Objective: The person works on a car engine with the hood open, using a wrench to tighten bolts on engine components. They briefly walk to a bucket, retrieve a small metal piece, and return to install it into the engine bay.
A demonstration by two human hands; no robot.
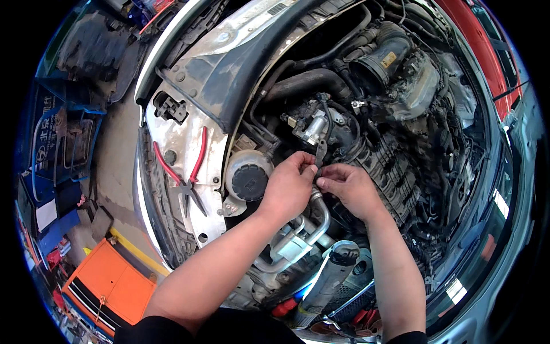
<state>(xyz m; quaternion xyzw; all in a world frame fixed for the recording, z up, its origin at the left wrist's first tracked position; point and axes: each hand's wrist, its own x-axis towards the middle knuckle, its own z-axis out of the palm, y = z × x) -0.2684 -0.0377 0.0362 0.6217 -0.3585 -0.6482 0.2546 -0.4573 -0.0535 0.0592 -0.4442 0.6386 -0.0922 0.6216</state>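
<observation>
Over the open engine bay, my left hand (289, 184) pinches the lower end of a narrow dark grey piece (321, 153), perhaps a wire end or connector, between thumb and fingers. My right hand (350, 189) is closed just beside it, thumb against fingertips; what it grips is too small to make out. Right above the dark piece sits a silvery metal engine part (315, 127) with a fitting. Below my fingers bends a bare metal pipe (325, 221). A reservoir with a black ribbed cap (250, 182) stands left of my left hand.
Red-handled pliers (187, 186) lie on the white body panel at left. A flashlight-like grey tool (329, 278) and a red-handled tool (285, 307) rest nearest me. Ribbed black engine parts (395, 178) fill the right. An orange cabinet (109, 281) stands on the floor.
</observation>
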